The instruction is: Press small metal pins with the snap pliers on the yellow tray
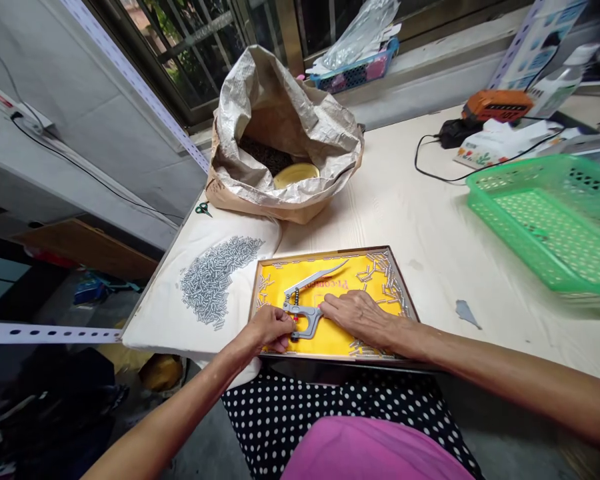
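Both hands are set at the near end of the pliers (307, 319), handle pointed far-right: left hand (270, 328) pinched shut just left, contents unseen; right hand (357, 313) flat, touching.

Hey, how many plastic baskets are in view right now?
2. A green basket sits on the table at right; a blue basket is on the window ledge. Others may be hidden.

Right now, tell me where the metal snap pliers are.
Head view, low centre: the pliers lie in the yellow tray at the table's near edge, between the left hand and the right hand.
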Available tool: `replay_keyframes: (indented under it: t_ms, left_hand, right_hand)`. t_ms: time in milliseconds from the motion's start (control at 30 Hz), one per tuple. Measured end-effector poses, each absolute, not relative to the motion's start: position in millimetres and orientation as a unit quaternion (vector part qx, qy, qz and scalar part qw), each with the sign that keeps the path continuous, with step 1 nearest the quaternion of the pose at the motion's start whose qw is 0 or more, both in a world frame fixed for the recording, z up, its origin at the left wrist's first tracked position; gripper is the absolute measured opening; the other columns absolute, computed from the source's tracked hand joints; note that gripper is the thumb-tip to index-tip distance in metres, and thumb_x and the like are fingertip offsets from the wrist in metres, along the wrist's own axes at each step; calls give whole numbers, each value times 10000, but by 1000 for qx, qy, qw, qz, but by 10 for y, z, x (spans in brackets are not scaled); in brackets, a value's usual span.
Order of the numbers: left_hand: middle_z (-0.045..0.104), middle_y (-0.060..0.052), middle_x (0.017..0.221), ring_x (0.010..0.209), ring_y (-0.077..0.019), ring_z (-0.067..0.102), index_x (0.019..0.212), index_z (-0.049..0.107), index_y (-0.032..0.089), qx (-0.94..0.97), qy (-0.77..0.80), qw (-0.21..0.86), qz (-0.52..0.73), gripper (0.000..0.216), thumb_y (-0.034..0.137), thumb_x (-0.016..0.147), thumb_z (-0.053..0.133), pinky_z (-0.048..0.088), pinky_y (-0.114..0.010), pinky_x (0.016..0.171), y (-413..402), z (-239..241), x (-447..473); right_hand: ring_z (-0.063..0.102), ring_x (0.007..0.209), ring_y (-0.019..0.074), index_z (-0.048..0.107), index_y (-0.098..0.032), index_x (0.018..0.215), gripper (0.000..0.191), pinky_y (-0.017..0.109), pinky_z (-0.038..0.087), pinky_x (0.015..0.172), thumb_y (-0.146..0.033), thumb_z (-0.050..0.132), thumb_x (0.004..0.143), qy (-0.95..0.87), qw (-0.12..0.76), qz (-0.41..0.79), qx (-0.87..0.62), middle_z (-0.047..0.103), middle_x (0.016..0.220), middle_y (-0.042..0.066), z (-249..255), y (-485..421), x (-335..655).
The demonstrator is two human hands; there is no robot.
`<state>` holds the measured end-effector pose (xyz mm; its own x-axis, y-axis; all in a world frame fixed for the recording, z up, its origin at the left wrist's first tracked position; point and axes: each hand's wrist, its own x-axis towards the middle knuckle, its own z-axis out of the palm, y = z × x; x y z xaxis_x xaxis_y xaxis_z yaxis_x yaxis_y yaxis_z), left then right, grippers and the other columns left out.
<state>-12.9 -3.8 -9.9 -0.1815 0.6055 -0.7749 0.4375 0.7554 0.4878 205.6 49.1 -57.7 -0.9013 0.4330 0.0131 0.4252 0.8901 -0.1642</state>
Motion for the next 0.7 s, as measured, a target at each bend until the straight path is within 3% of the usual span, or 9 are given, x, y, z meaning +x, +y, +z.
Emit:
replay_keyframes:
  t_ms: [167, 333, 500, 633, 700]
  left_hand:
    - [573, 29, 419, 388, -97, 534, 625, 557, 162, 331, 768, 538, 103, 191, 193, 764, 685, 465, -203, 461, -84, -128, -114]
    - [560, 34, 416, 375, -86, 504, 620, 590, 152, 337, 764, 542, 94, 203, 246, 744, 720, 454, -201, 454, -87, -137, -124]
    - [571, 29, 422, 391, -89, 524, 618, 581, 152, 331, 760, 550, 99, 260, 306, 703, 773, 453, -200, 464, -89, -134, -130]
    - [563, 32, 409, 377, -82, 507, 616, 567, 154, 327, 765, 546, 99, 244, 275, 726, 749, 442, -196, 456, -90, -93, -104]
    - [559, 34, 406, 369, -78, 500, 604, 558, 156, 326, 767, 543, 100, 262, 281, 722, 756, 436, -191, 452, -94, -83, -95]
  right_hand:
    - [485, 702, 158, 529, -205, 1023, 145, 322, 184, 582, -133, 414, 975, -969, 27, 93, -226, 600, 970, 50, -590, 531, 2081]
    - [482, 691, 152, 567, -215, 1009, 167, 309, 191, 586, -270, 410, 1005, -956, 34, 132, -260, 599, 935, 48, -656, 574, 2074]
    - [535, 786, 190, 594, -203, 1042, 249, 312, 313, 646, -411, 470, 985, -950, 61, 155, -262, 618, 1009, 70, -529, 573, 2083]
    - [491, 1094, 330, 521, -161, 1279, 676, 445, 387, 853, -628, 646, 807, -951, 114, 108, -267, 536, 1320, 173, -426, 680, 2110]
    - [463, 1133, 359, 489, -134, 1331, 827, 478, 378, 894, -666, 693, 731, -950, 101, 90, -281, 509, 1364, 198, -414, 768, 2109]
